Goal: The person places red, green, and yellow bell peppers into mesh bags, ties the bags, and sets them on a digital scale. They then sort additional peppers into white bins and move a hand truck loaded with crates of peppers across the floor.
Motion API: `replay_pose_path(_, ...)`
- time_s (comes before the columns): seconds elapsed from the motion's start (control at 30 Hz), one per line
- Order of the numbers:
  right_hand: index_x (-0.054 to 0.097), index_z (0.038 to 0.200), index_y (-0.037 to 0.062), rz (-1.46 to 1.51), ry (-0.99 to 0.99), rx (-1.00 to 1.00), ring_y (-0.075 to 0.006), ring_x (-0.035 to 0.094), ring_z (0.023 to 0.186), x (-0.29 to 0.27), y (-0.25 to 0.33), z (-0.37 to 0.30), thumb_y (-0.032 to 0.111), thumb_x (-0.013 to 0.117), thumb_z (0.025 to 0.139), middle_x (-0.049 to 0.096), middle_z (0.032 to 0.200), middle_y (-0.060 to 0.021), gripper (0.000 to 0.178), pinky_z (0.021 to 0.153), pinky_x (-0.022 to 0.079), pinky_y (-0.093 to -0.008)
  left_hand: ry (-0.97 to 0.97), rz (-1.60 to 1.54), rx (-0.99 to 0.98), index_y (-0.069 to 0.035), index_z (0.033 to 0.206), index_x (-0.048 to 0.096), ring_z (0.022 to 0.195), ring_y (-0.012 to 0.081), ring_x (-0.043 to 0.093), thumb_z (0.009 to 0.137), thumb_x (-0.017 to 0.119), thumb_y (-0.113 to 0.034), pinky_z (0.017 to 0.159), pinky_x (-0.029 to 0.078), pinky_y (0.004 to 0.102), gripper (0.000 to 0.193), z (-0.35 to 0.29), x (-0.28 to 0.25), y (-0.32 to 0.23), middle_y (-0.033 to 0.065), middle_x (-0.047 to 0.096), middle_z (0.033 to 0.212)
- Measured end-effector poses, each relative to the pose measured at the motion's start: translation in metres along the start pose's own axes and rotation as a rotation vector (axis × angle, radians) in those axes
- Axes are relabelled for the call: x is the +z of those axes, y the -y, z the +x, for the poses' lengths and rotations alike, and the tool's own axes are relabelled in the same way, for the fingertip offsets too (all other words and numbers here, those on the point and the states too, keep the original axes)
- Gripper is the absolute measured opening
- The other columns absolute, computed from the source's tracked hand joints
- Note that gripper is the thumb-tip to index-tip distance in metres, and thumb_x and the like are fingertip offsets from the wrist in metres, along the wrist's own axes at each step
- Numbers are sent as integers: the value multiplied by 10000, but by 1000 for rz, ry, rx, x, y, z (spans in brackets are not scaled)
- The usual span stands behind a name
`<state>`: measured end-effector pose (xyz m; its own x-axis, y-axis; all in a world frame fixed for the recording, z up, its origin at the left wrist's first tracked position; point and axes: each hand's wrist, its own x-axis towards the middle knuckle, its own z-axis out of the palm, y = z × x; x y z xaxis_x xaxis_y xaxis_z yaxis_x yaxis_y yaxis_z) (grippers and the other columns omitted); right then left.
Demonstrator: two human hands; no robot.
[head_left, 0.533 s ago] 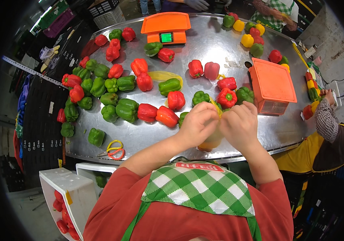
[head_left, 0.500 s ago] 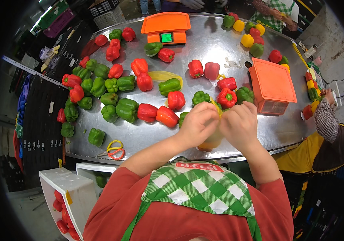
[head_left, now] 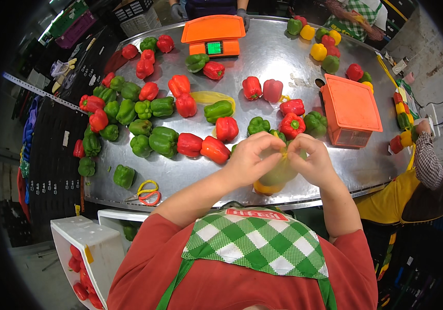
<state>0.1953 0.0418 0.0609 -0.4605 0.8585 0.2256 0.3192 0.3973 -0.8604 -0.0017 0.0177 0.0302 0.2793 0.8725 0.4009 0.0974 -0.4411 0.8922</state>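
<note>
A yellow mesh bag (head_left: 282,168) is pinched at its top by the left hand (head_left: 250,159) and right hand (head_left: 312,161) over the metal table (head_left: 195,178). From it, an orange scale (head_left: 213,31) is seen at eleven o'clock, an orange box (head_left: 352,106) at two, scissors (head_left: 141,193) near nine, scattered peppers (head_left: 127,112) at ten.

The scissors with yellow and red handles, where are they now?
In the head view, the scissors lie left of the left forearm, near the front edge of the silver metal table, to the lower right of a green bell pepper.
</note>
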Motion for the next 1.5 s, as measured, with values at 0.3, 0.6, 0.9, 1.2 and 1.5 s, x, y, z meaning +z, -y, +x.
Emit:
replay_pose_path(0.3, 632, 813, 8, -88, -71, -18, -225, 592, 764, 6, 1, -5, 31, 686, 751, 597, 783, -93, 86, 714, 466, -329, 53, 509, 196, -82, 840, 664, 787, 231, 634, 749, 707, -106, 690, 464, 360, 104, 11, -12, -7, 33, 649, 843)
replay_pose_path(0.6, 639, 851, 6, -96, -149, -75, -248, 579, 843, 12, -5, -13, 7, 691, 732, 586, 878, -99, 130, 747, 465, -334, 47, 597, 264, -98, 846, 668, 771, 217, 639, 733, 718, -118, 679, 468, 354, 126, 9, -12, -6, 23, 658, 844)
replay_pose_path(0.9, 586, 815, 22, -200, -217, -90, -248, 568, 868, 27, -3, -15, -36, 669, 738, 562, 916, -97, 127, 782, 460, -321, 164, 874, 361, -120, 780, 633, 661, 190, 620, 679, 719, -135, 587, 450, 327, 134, 17, -17, -12, -3, 623, 749)
replay_pose_path(1.2, 610, 791, 10, -221, -260, -154, -277, 577, 814, 21, -2, -14, -10, 671, 683, 582, 861, -113, 125, 730, 466, -350, -90, 669, 431, -90, 778, 591, 634, 213, 606, 669, 685, -94, 560, 449, 338, 144, 12, 1, -4, 26, 602, 743)
replay_pose_path(1.5, 567, 779, 0, 160, -293, -36, -206, 564, 805, 15, -29, -22, -25, 607, 710, 566, 858, -99, 84, 738, 458, -298, -199, 618, 325, -63, 809, 586, 651, 248, 602, 677, 684, -69, 575, 457, 352, 165, 10, 31, -6, 57, 607, 774)
